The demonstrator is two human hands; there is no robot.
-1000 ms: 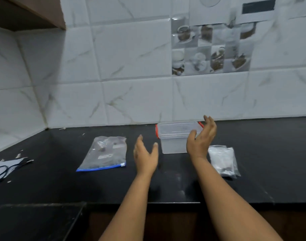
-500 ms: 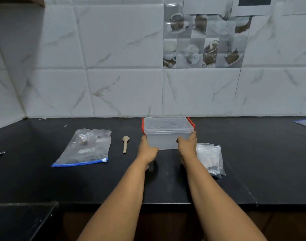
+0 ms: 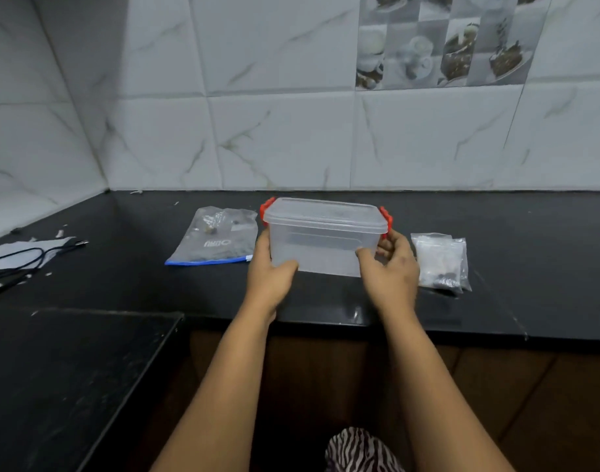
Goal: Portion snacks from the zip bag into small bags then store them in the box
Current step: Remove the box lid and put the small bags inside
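Fingers of both hands curl round the ends of the box [image 3: 320,245]: the left hand [image 3: 269,279] wraps its left end with the thumb [image 3: 286,267] laid on the front wall, and the right hand [image 3: 392,275] grips the right end, its fingers [image 3: 387,245] bent just below the red clip [image 3: 386,219] and its thumb pressed on the front wall. By size, the tiled wall [image 3: 292,141] of pale marble pattern comes first, with a panel of cup pictures [image 3: 441,39] at upper right. Below it runs the black counter [image 3: 536,260]. The clear box sits in the middle of the counter with its lid on and a red clip at each end; whether its base rests on the counter or is just lifted, I cannot tell. Just left of the box lies the zip bag [image 3: 220,238], flat, blue strip toward the counter's front edge, a few dark and pale bits inside. Right of the box, near the right hand, lies a stack of small bags [image 3: 440,260]. At far left a black cable [image 3: 16,264] lies over a white sheet [image 3: 6,250]. A striped cloth [image 3: 360,451] shows at the bottom.
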